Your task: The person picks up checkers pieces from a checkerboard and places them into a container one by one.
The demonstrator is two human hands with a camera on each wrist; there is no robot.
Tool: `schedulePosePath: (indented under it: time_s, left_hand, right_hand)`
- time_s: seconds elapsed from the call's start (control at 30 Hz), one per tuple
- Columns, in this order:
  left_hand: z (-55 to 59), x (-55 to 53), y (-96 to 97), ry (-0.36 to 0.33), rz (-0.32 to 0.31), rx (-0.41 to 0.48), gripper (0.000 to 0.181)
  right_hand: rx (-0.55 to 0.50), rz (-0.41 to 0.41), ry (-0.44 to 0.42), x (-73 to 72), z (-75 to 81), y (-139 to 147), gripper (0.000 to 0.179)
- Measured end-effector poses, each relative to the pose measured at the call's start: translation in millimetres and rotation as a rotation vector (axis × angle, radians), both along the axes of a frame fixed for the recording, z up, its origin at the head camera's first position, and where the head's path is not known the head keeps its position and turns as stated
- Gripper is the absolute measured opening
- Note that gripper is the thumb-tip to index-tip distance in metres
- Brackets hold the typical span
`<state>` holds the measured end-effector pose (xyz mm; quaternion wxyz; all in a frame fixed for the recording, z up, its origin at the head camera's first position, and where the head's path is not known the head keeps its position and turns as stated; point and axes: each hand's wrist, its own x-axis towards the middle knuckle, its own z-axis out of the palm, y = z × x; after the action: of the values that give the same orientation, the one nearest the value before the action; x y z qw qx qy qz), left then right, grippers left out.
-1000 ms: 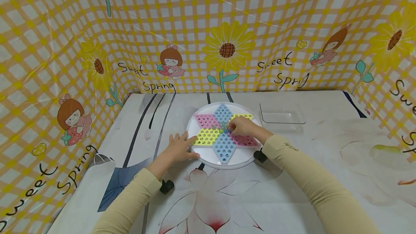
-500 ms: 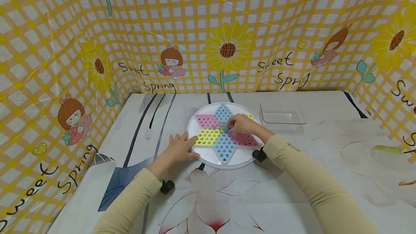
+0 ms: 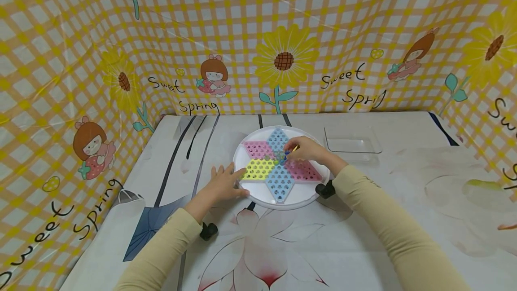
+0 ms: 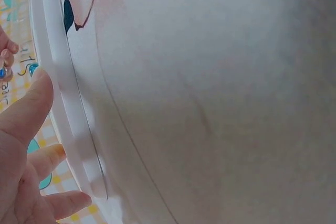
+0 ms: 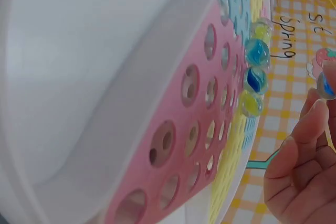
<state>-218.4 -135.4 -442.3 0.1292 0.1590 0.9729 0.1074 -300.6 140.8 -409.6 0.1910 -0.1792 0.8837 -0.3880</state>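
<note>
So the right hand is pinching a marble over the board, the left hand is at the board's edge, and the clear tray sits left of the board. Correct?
Not quite: the clear tray sits right of the board, as the head view shows. The rest stands: the right hand pinches a marble over the board, and the left hand is at its edge.

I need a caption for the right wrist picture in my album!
A right hand pinches a blue-swirled marble near more marbles on a board.
</note>
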Motion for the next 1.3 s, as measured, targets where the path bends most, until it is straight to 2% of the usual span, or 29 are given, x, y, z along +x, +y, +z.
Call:
schedulePosePath:
  time_s: [0.3,0.7,1.0,1.3]
  left_hand:
    - [-0.8,-1.1,-0.9,-0.011,0.013,-0.001,0.075]
    - [-0.8,-0.8,-1.3,-0.025,0.023,0.01,0.075]
    - [0.9,1.3,-0.2,-0.018,0.018,0.025,0.074]
    - [0.8,1.3,0.9,-0.02,0.02,0.029,0.074]
  right_hand:
    - [-0.066,-0.018,-0.016,-2.7,1.2,12,0.031]
    - [-0.1,-0.089,-0.073,-4.3,14.0,33,0.031]
    - [-0.098,-0.163,-0.057,-9.4,21.0,62,0.034]
    - [-0.08,-0.194,-0.009,-11.8,27.2,96,0.038]
